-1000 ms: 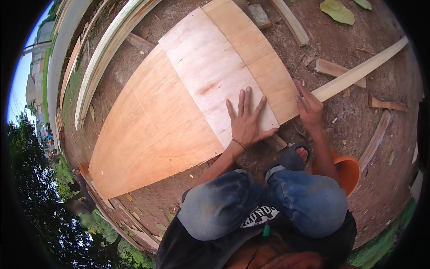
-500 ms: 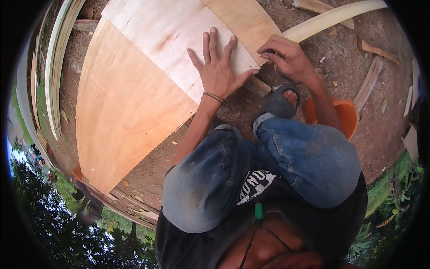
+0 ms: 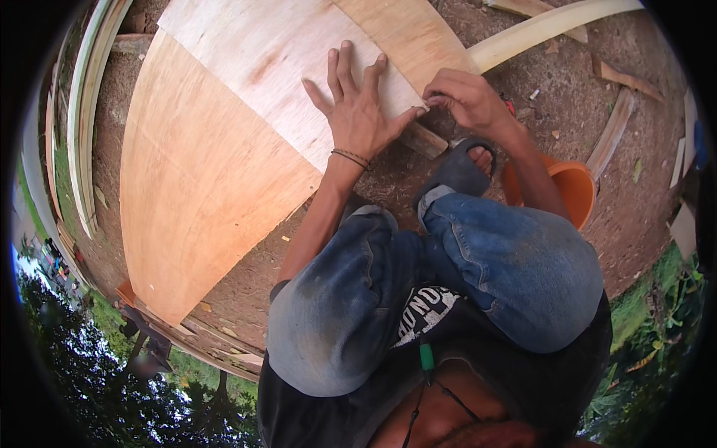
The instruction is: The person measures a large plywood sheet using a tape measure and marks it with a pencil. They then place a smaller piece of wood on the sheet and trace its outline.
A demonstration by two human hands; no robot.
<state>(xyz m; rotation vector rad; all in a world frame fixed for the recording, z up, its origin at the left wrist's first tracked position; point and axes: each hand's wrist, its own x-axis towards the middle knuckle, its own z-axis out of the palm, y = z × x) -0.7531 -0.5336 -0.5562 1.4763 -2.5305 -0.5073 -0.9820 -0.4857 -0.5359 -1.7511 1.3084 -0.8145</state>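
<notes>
Knees in faded blue jeans fill the near part of the view, two of them, bent in a squat, with a dark printed shirt seen between them. One grey sandal is worn on the foot just beyond the right knee, set on bare earth. An orange bucket stands beside that foot, on the person's right; only one is seen.

Beyond the knees, the left hand is laid flat and fully open on the pale plywood sheet, fingers spread, near the sheet's near right corner. A thin band is worn on that wrist. The right hand is held just beside it, at the same corner, its fingers curled and pinched together at the sheet's edge; whether something small is gripped between them cannot be told.

Two plywood sheets are counted: the pale one lies on top of a larger orange-brown sheet, which rests on the ground and reaches the left side. A short wood block shows under the pale sheet's corner. Farther off, one long pale plank runs from behind the right hand to the top edge, and several wood offcuts lie scattered on the dirt at right.
</notes>
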